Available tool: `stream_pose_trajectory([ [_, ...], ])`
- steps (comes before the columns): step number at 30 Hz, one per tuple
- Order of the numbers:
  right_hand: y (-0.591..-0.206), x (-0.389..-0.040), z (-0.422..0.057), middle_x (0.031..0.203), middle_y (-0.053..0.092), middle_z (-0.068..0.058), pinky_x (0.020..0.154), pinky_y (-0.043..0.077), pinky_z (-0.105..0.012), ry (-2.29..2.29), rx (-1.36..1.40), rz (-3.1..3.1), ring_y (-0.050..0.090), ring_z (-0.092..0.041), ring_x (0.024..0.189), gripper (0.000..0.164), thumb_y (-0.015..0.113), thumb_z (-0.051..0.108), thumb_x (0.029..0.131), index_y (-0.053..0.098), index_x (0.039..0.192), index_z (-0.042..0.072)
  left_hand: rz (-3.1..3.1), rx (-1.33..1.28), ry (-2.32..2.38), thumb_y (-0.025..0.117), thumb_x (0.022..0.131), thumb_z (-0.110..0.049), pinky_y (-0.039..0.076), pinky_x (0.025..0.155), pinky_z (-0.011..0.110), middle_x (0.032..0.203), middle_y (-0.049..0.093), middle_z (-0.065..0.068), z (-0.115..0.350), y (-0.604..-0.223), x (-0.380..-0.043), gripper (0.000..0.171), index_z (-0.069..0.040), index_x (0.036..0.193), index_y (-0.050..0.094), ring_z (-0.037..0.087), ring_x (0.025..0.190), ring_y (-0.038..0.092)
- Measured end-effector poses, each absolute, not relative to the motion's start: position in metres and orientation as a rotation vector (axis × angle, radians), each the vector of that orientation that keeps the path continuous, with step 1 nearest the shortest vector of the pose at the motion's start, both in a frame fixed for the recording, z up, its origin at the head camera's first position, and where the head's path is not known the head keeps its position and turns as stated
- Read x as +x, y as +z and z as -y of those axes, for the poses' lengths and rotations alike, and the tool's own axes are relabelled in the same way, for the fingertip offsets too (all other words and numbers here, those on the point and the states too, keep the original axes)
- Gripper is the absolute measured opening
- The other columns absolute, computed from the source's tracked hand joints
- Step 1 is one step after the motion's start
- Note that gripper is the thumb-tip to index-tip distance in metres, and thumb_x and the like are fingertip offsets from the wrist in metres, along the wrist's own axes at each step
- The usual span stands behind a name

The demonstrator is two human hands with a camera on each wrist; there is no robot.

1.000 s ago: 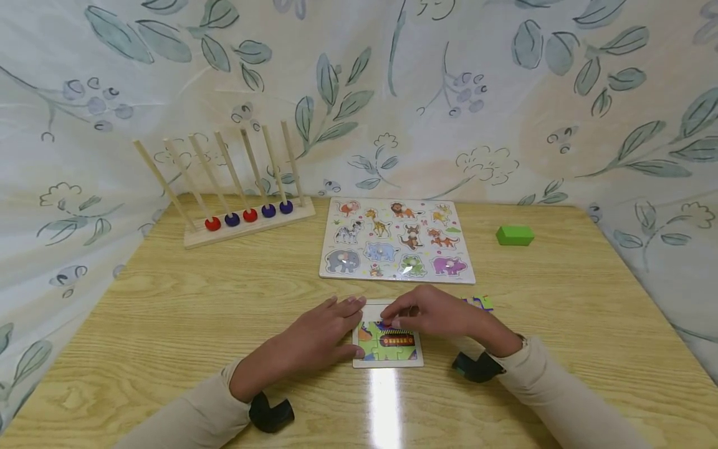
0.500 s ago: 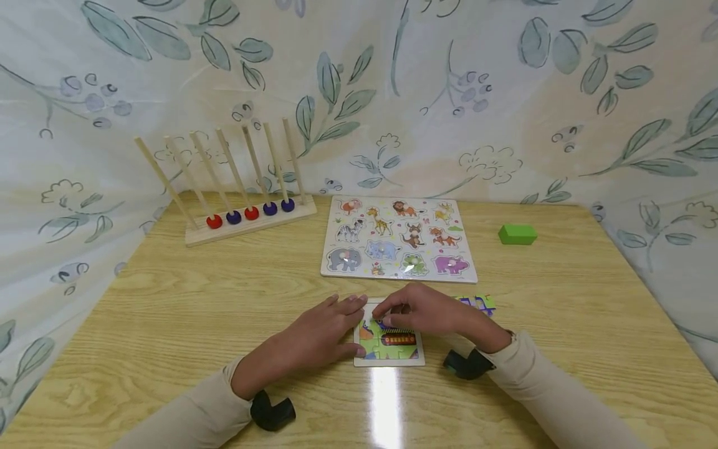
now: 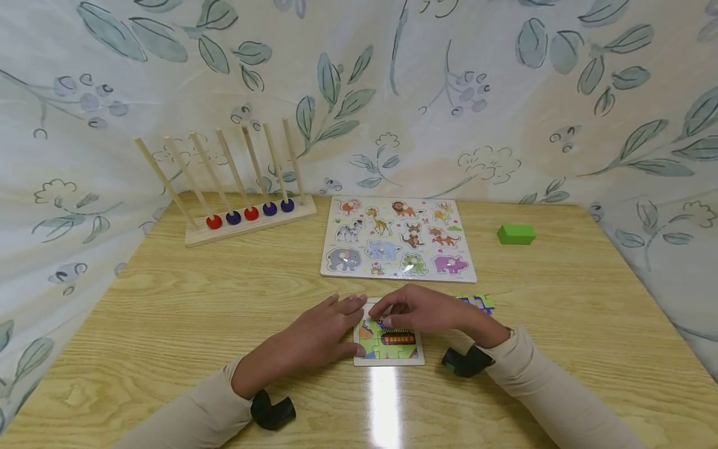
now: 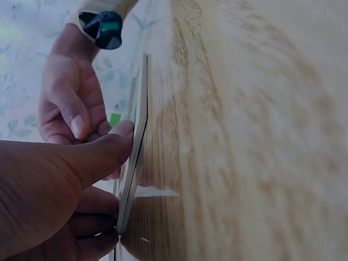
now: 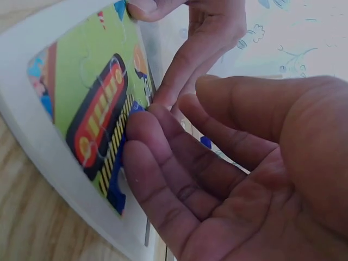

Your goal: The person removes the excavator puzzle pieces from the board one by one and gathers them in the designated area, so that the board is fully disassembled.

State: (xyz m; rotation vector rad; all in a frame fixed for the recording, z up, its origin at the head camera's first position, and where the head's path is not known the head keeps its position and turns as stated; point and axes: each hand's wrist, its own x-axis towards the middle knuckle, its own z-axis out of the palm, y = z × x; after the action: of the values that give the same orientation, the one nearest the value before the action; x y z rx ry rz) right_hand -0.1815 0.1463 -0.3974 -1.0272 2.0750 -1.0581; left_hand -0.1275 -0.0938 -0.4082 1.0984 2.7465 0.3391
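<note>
A small jigsaw puzzle (image 3: 399,350) in a pale wooden frame lies before me, its lower rows green with a red and yellow vehicle track. My left hand (image 3: 316,333) rests at the frame's left side, thumb and fingertips touching its edge. Over the puzzle's upper part, my right hand (image 3: 426,310) presses with its fingertips. In the right wrist view, those fingertips touch a blue piece (image 5: 115,196) above the striped band, and the thumb stands apart from them. The right hand hides part of the upper puzzle in the head view.
Loose puzzle pieces (image 3: 483,303) lie just right of the right hand. Behind is an animal peg puzzle board (image 3: 396,242). A wooden bead stand (image 3: 252,226) with upright rods is at the back left, and a green block (image 3: 516,234) at the back right.
Since a second ago, my right hand has shifted slightly left across the upper puzzle, uncovering more of the loose pieces. The left hand keeps its place on the frame.
</note>
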Motion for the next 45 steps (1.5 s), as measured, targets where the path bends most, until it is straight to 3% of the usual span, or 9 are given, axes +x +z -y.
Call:
stream_pose_trajectory([
  [18, -0.407, -0.181, -0.14, 0.112, 0.066, -0.002, 0.084, 0.052, -0.033, -1.129, -1.085, -2.135, 0.062, -0.016, 0.098, 0.023, 0.059, 0.007, 0.097, 0.068, 0.118, 0.006, -2.729, 1.056, 0.365, 0.063, 0.092, -0.047, 0.021, 0.115, 0.046, 0.155, 0.031, 0.01, 0.094, -0.407, -0.126, 0.076, -0.002, 0.148, 0.039, 0.022, 0.143, 0.028],
  [31, -0.405, -0.179, -0.137, 0.095, 0.065, -0.001, 0.08, 0.053, -0.029, -1.165, -1.051, -2.116, 0.062, -0.013, 0.087, 0.017, 0.061, 0.001, 0.095, 0.071, 0.108, 0.004, -2.746, 1.088, 0.322, 0.063, 0.092, -0.048, 0.024, 0.114, 0.045, 0.155, 0.032, 0.011, 0.094, -0.408, -0.127, 0.074, 0.001, 0.144, 0.045, 0.023, 0.143, 0.027],
  [41, -0.407, -0.18, -0.135, 0.111, 0.07, 0.0, 0.085, 0.051, -0.027, -1.052, -1.128, -2.149, 0.064, -0.009, 0.098, 0.025, 0.061, 0.006, 0.096, 0.07, 0.119, 0.005, -2.709, 1.045, 0.394, 0.062, 0.093, -0.046, 0.025, 0.113, 0.044, 0.156, 0.03, 0.011, 0.095, -0.405, -0.126, 0.075, -0.001, 0.147, 0.039, 0.026, 0.143, 0.026],
  [45, -0.408, -0.18, -0.137, 0.108, 0.071, 0.002, 0.078, 0.051, -0.025, -1.072, -1.128, -2.173, 0.061, -0.005, 0.086, 0.025, 0.062, 0.008, 0.096, 0.07, 0.12, 0.006, -2.708, 1.044, 0.408, 0.063, 0.093, -0.044, 0.024, 0.114, 0.043, 0.156, 0.029, 0.012, 0.095, -0.405, -0.125, 0.074, 0.0, 0.147, 0.039, 0.026, 0.143, 0.026],
])
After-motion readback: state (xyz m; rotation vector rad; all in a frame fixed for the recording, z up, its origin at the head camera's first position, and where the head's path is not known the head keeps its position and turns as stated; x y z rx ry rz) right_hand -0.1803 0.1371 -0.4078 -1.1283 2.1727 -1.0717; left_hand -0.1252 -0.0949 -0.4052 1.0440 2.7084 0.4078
